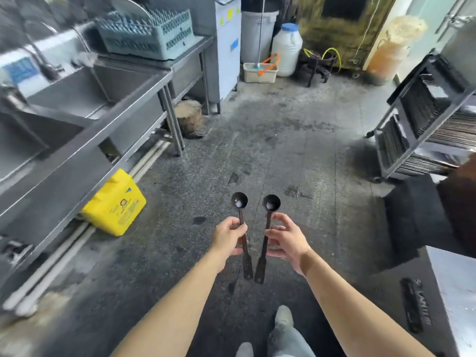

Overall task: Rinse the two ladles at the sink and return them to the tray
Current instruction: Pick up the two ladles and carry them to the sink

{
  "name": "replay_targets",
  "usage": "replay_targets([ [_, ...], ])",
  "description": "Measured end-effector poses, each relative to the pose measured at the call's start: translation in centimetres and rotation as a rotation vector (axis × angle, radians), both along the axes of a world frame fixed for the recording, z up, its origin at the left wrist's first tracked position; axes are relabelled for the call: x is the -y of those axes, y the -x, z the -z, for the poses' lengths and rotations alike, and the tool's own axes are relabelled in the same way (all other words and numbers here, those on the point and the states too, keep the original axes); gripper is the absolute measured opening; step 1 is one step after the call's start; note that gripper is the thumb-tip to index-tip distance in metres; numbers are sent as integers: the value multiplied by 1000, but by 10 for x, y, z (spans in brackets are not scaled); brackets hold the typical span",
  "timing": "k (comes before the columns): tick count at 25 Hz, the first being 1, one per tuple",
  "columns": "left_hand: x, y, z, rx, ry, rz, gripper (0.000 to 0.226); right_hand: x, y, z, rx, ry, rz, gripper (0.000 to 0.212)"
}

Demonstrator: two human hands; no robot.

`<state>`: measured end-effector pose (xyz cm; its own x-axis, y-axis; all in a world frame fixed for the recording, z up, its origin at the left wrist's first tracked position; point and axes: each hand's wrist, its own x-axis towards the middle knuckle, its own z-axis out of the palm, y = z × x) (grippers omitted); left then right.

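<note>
I hold two small dark ladles side by side over the floor, bowls pointing away from me. My left hand (229, 237) grips the stem of the left ladle (239, 202). My right hand (286, 239) pinches the stem of the right ladle (271, 203). Both handles hang down toward me and nearly touch at their ends. The steel sink (85, 88) runs along the left wall with its tap (41, 57) behind it. No tray for the ladles can be made out for certain.
A blue-green dish rack (146, 34) sits on the counter beyond the sink. A yellow bag (116, 204) lies under the sink bench. A steel cart (425, 119) with stacked dark trays stands right. A steel counter (453, 292) is near right. White jug (287, 48) and bin (260, 72) stand far back.
</note>
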<state>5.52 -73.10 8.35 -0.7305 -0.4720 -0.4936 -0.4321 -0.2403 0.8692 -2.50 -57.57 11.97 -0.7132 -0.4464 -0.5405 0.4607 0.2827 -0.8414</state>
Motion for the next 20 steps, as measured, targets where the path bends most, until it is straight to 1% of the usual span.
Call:
replay_targets([
  [3, 36, -23, 1, -3, -21, -145, 23, 43, -4, 1, 16, 8, -116, 35],
  [7, 76, -51, 1, -4, -33, -323, 23, 100, -9, 3, 35, 10, -271, 35],
  [13, 131, -81, 1, -15, -27, -548, 4, 188, -7, 6, 27, 23, -510, 33],
  [20, 198, -95, -4, -17, -11, -788, 4, 289, -7, 10, 77, 18, -694, 34],
])
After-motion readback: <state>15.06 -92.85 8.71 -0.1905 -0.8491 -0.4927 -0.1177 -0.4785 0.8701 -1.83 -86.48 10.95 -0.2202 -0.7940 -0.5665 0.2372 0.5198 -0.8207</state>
